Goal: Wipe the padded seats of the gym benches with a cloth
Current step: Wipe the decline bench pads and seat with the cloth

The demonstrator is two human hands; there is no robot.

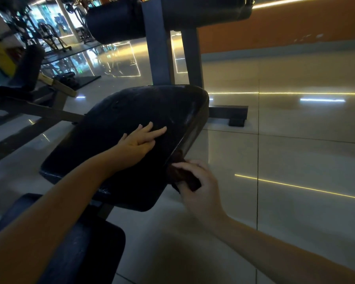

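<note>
The fingers [182, 165] of the right hand [199, 181] curl round a dark cloth [184, 176], holding it against the right side edge of the black padded seat [115, 124], just right of the frame's centre. The left hand [138, 141] lies flat on the seat's top at centre, fingers straight and spread, gripping nothing. Another dark pad [86, 242] sits at lower left, and glossy tiled floor [295, 152] fills the right.

Black padded seat [119, 128] tilted, dark cloth [182, 175], seemingly brown, against its right edge

Cloth [183, 175] at seat's [115, 128] right edge
</note>
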